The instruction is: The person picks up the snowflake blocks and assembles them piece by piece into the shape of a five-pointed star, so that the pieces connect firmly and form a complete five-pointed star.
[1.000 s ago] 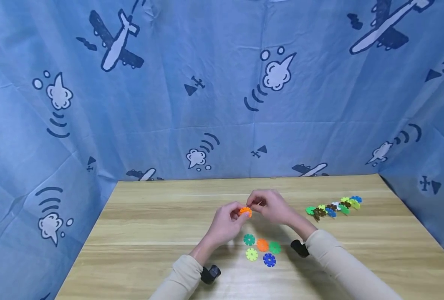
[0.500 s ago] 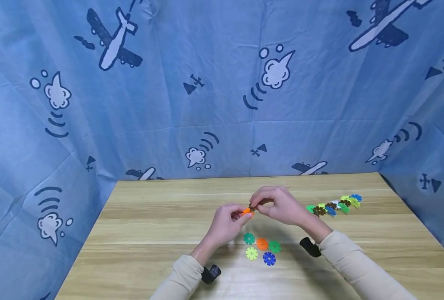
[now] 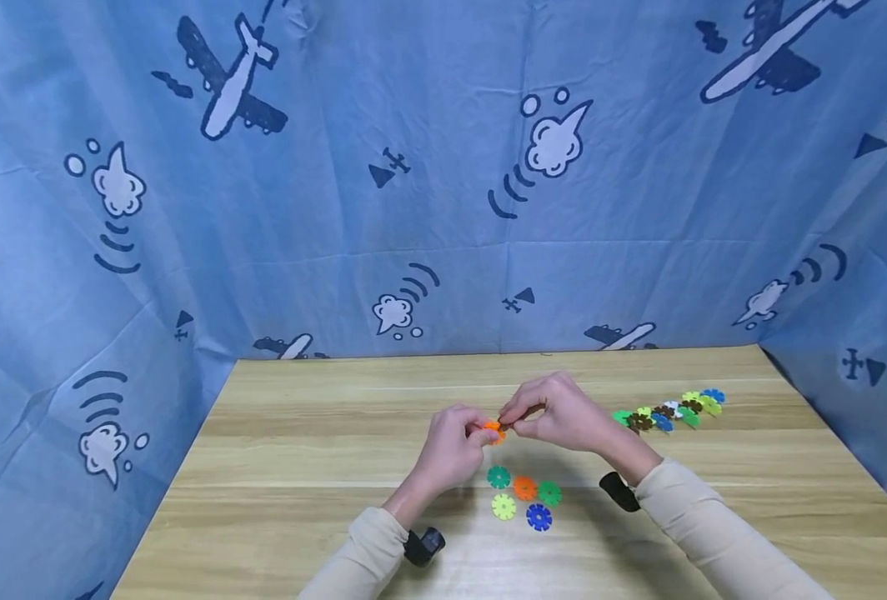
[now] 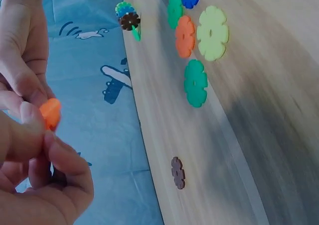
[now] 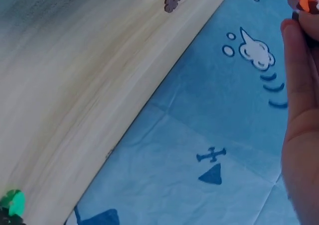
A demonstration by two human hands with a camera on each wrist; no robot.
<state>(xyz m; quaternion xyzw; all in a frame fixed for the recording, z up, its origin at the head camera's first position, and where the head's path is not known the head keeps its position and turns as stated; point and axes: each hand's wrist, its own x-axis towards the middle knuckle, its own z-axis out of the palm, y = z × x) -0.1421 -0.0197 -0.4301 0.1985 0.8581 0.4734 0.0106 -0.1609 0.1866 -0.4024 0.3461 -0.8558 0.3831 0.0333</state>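
Note:
My left hand (image 3: 451,446) pinches an orange notched plastic disc (image 3: 493,432) above the table, between thumb and fingers. From the other side, my right hand (image 3: 556,412) pinches a dark brown notched disc (image 3: 505,426) right at the orange disc's edge. Both hands meet closely in the left wrist view, where the orange disc (image 4: 52,112) shows edge-on and fingers hide the brown one. In front of the hands lie loose discs: a teal-green disc (image 3: 498,477), another orange disc (image 3: 524,488), a green disc (image 3: 549,493), a yellow-green disc (image 3: 503,507) and a blue disc (image 3: 538,517).
At the right of the table (image 3: 301,433) lies a row of joined discs (image 3: 663,412) in green, brown, blue, white and yellow. One more brown disc (image 4: 178,173) lies flat near the table's far edge. A blue printed curtain (image 3: 443,208) stands behind.
My right hand has shifted slightly right and turned, bringing the brown disc against the orange disc's edge. The orange disc has tilted in my left hand. The loose discs stay put.

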